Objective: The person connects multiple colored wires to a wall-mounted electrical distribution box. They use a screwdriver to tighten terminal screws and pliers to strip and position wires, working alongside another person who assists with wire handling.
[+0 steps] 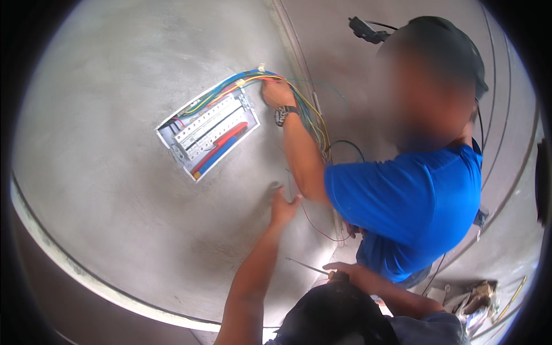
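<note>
Neither my left hand nor my right hand is in view. The hands I see appear to belong to two co-workers. A watch-wearing hand (pixel 278 95) of the person in blue closes around wires at the upper corner of a wall-mounted electrical panel (pixel 202 131). Low in the picture, a person in a black cap (pixel 333 316) has one hand (pixel 284 208) raised near the wall, apart from the panel. This person's other hand (pixel 348 270) holds a screwdriver (pixel 307 265), its thin shaft pointing left. A loose red wire (pixel 313 225) hangs between the two people.
Yellow, green and blue wires (pixel 315 118) hang down beside the panel, along the wall corner. The person in the blue shirt (pixel 402 201) fills the right side. Debris (pixel 474 302) lies at the lower right. A pale ledge (pixel 103 282) curves along the lower left.
</note>
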Tool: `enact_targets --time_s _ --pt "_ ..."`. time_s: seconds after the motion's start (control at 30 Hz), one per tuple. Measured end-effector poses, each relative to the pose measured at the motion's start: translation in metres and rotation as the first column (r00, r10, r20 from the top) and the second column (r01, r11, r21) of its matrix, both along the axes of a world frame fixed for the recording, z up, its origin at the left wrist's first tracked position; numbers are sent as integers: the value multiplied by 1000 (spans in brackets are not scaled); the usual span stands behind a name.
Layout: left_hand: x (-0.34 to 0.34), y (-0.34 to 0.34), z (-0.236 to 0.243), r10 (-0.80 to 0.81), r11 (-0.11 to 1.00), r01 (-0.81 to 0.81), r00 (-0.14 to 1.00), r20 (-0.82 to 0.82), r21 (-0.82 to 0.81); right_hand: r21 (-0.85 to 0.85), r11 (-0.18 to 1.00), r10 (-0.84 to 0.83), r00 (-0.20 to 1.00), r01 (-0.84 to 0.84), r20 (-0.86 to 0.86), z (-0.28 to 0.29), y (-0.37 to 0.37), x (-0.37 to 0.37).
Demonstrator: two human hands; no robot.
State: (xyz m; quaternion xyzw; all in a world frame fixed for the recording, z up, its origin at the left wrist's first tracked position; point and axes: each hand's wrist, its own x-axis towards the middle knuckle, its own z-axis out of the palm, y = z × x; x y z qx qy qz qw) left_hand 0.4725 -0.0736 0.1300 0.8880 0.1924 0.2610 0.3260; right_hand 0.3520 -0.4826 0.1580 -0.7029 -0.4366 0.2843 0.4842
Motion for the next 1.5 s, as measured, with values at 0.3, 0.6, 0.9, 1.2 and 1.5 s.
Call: enact_targets --time_s 0.3,0.6,0.9,1.2,1.5 --pt "85 1 -6 -37 964 62 994 102 -259 50 987 159 978 -153 -138 -39 -22 32" --pt "63 -44 -47 45 878 208 861 507 -432 39 977 213 958 -209 -190 -67 -22 69" --pt "-82 -73 -64 283 664 -34 936 209 -747 97 962 271 944 -257 -188 -141 -17 82" --pt "-243 -101 -32 345 652 -10 894 285 -758 221 969 146 981 -115 -131 -190 17 74" --pt "-338 -117 -35 449 607 -114 866 221 -786 11 977 211 951 -214 -228 -74 26 32"
